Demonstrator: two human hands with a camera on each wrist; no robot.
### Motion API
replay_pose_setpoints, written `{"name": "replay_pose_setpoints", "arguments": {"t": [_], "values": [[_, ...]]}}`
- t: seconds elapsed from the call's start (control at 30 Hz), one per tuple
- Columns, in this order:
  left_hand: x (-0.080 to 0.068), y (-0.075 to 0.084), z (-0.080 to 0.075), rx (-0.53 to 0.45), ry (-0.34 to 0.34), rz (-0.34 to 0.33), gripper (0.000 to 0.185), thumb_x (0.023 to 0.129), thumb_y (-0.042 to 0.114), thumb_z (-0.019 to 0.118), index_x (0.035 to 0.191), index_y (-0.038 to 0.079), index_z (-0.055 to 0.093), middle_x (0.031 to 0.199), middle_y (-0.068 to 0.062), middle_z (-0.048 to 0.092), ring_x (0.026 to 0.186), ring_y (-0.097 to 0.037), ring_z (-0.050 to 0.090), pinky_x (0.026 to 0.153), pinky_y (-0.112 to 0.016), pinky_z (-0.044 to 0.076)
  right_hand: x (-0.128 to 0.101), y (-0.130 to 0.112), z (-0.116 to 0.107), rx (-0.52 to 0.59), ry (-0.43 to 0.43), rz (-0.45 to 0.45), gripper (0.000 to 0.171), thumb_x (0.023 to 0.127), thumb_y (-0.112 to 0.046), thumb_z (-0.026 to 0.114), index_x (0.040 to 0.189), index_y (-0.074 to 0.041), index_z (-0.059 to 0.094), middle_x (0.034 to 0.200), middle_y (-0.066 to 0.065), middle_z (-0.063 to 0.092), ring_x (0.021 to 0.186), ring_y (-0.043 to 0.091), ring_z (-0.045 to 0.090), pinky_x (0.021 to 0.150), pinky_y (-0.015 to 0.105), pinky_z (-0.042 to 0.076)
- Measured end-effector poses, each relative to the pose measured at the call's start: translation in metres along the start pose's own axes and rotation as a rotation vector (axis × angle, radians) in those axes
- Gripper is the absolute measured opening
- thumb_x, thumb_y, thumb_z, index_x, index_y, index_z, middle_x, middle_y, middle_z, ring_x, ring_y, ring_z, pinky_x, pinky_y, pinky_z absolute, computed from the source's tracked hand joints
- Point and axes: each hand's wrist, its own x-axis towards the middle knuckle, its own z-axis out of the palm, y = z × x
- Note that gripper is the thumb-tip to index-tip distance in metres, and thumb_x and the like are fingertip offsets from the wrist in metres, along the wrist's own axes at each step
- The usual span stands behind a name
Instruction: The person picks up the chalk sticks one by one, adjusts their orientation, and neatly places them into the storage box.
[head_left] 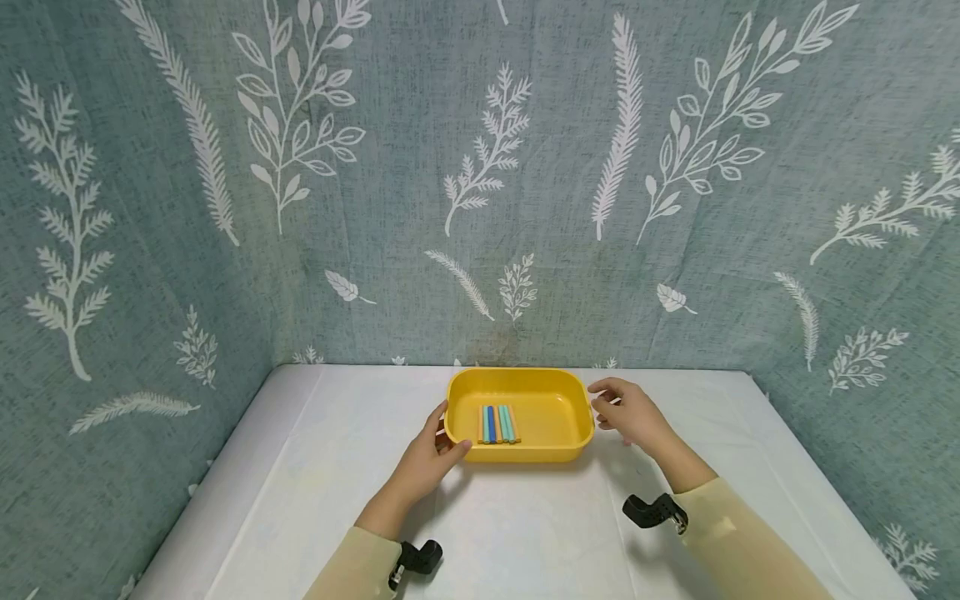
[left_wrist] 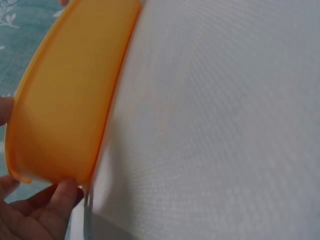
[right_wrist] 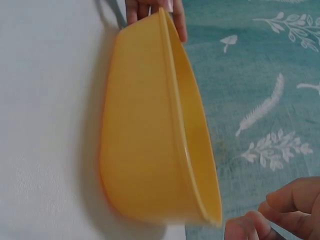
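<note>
Left hand (head_left: 427,462): grips tray (head_left: 558,454) at 9 o'clock.
Right hand (head_left: 630,410): relaxed, just off rim at 3 o'clock.
Sticks (head_left: 498,423): already inside tray.
Left: right hand's hold.

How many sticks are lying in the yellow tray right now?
5, as far as the head view resolves. The sticks lie side by side, touching, on the floor of the yellow tray, left of its middle: orange, blue, orange, teal, orange from left to right. None seems hidden.
</note>
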Motion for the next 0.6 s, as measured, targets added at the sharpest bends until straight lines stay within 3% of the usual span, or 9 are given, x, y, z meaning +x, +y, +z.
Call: {"name": "replay_pose_setpoints", "arguments": {"t": [0.3, 0.6], "values": [[-0.001, 0.000, -0.001, -0.005, 0.000, 0.002, 0.084, 0.097, 0.034, 0.068, 0.162, 0.019, 0.017, 0.152, -0.023, 0.041, 0.131, -0.035, 0.053, 0.104, -0.045, 0.049, 0.000, 0.018, -0.015, -0.030, 0.057, -0.080, 0.030, 0.100, -0.011, 0.058, 0.127, 0.002, 0.061, 0.102, 0.015, 0.063, 0.083, 0.023, 0.067, 0.074, 0.034, 0.061], [0.000, -0.001, -0.001, -0.013, 0.001, 0.005, 0.084, 0.097, 0.032, 0.068, 0.162, 0.019, 0.017, 0.151, -0.023, 0.041, 0.131, -0.035, 0.053, 0.104, -0.045, 0.048, 0.001, 0.036, -0.025, -0.022, 0.073, -0.075, 0.033, 0.100, -0.008, 0.056, 0.129, 0.006, 0.057, 0.103, 0.021, 0.063, 0.085, 0.029, 0.067, 0.076, 0.036, 0.061]]}}
